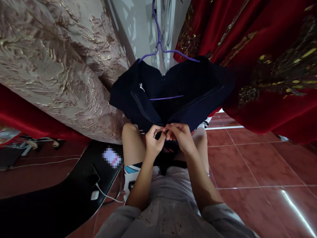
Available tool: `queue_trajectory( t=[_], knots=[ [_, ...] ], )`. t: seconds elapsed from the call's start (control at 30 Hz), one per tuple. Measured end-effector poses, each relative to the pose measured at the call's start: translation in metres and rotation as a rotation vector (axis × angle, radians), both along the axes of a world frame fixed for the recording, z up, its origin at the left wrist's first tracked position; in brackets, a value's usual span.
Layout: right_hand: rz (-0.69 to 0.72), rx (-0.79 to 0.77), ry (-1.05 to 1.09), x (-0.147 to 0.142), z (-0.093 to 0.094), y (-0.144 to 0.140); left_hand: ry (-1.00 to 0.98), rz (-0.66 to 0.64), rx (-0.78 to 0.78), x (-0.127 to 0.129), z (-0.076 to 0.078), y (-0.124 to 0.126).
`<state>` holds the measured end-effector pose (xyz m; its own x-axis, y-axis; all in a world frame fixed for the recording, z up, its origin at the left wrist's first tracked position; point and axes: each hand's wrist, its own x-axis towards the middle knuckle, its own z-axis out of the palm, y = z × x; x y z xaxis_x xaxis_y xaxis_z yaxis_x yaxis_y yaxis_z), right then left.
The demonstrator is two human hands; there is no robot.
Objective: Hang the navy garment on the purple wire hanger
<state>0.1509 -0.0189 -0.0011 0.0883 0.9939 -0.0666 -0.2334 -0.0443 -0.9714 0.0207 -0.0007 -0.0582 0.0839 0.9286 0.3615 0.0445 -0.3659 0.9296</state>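
A dark jacket (173, 92) on a purple hanger (160, 43) is hemmed by drapes at upper left and right; open floor (260, 165) lies lower right. Its lower front edges are pinched at frame centre by left hand (155, 142) and right hand (180, 135).

Dim, fisheye-warped edges, floor glare

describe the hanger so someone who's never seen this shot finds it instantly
Start between the big beige brocade cloth on the left and the red gold-embroidered cloth on the right. There hangs a dark navy jacket, both hands pinching its lower front. The hanger holding it is thin purple wire, the only purple thing here.
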Motion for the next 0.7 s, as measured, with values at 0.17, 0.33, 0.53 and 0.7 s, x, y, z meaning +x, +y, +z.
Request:
queue_trajectory(
  t=[0.17,0.33,0.53,0.7],
  knots=[
    [-0.220,0.291,-0.036,0.013,0.087,0.045,0.045,0.098,0.020,0.015,-0.022,0.015],
    [-0.217,0.465,-0.059,0.006,0.128,0.062,0.148,-0.060,0.067,0.010,0.002,0.023],
    [-0.162,0.453,-0.134,0.001,0.111,0.054,0.065,0.006,0.379,-0.013,0.108,0.050],
    [-0.217,0.515,-0.232,0.001,0.103,0.060,0.206,-0.042,0.541,-0.008,0.160,0.073]
  ],
)
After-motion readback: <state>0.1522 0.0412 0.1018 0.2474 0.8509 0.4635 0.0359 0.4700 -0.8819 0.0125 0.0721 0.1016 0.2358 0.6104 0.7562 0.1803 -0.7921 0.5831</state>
